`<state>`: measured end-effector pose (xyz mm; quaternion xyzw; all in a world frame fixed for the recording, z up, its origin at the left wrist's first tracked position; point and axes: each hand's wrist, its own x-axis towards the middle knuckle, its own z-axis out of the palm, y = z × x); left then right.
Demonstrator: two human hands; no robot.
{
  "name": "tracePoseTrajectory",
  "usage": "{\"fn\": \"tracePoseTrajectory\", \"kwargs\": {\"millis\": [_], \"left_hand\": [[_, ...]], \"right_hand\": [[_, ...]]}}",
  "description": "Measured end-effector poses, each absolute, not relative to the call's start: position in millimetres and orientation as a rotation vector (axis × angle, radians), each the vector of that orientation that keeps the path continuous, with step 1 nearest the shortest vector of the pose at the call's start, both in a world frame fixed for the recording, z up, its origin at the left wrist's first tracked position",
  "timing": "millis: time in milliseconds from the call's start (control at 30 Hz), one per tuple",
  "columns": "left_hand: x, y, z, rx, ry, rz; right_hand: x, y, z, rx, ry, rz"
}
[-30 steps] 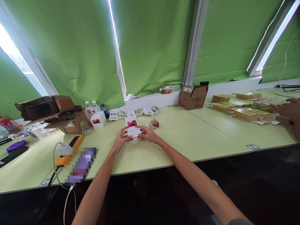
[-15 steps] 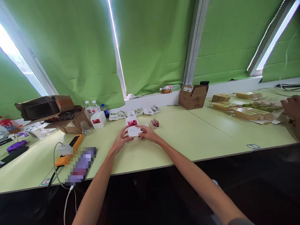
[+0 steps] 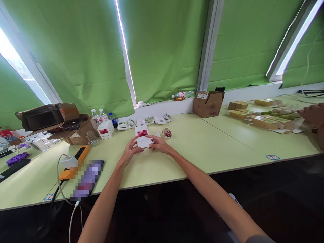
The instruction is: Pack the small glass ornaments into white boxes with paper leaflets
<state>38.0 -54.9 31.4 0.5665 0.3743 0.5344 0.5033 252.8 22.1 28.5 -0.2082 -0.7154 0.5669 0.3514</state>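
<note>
The left hand (image 3: 131, 148) and right hand (image 3: 159, 144) hold a white carton (image 3: 145, 142) between them, fingertips narrowed on its opposite sides — whether it touches the table (image 3: 202, 145) I cannot tell. The step seems to be shaping or steadying thin, smooth card with a pink-red print; the next move calls for light, even pressure. Just off at three o'clock sits a round, clear-looking ornament (image 3: 167, 133), reddish inside; toward ten, boxy white cartons (image 3: 106, 130); at two, a matte cardboard box (image 3: 207, 106).

The printed card (image 3: 144, 142) looks like smooth paper, the carton (image 3: 207, 110) matt cardboard, the counter (image 3: 202, 145) smooth, faintly glossy.
</note>
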Motion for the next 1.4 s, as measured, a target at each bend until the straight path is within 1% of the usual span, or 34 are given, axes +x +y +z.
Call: {"fn": "tracePoseTrajectory", "kwargs": {"millis": [1400], "left_hand": [[38.0, -56.9, 33.9, 1.410, 0.984, 1.289]], "right_hand": [[252.7, 24.9, 25.7, -0.536, -1.894, 1.448]]}}
